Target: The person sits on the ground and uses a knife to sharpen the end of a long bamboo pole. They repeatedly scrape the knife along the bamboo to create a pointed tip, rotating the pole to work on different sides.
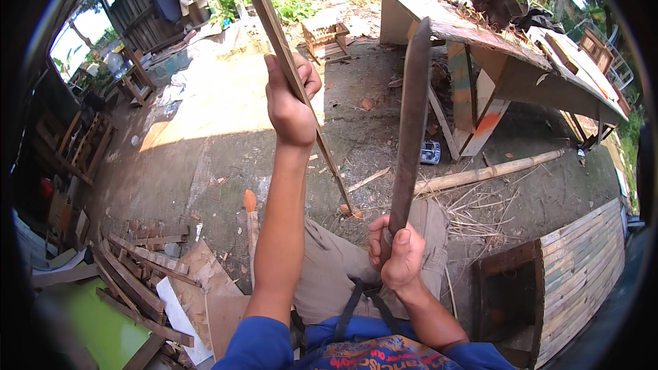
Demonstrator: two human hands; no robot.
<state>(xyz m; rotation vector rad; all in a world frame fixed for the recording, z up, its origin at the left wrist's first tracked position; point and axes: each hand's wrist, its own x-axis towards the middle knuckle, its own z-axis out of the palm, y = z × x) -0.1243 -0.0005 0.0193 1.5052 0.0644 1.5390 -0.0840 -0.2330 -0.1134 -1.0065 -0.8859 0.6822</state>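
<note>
My left hand (291, 101) is closed around a long, thin wooden strip (274, 24), held tilted in front of me. Its upper end runs out of the top of the view, and the lower end comes down near the ground by my knees. In my right hand (399, 253) is a machete (412, 123), gripped by its handle with the wide, dark blade pointing up. The fingers hide most of that handle. Blade and strip are apart, with the blade to the right of the strip.
Scrap boards (137, 274) pile up at the lower left. A bamboo pole (490, 171) and a blue can (430, 152) lie on the ground to the right. A worktable (507, 72) stands far right; nearer is a slatted wooden box (579, 270). A small crate (325, 40) sits ahead.
</note>
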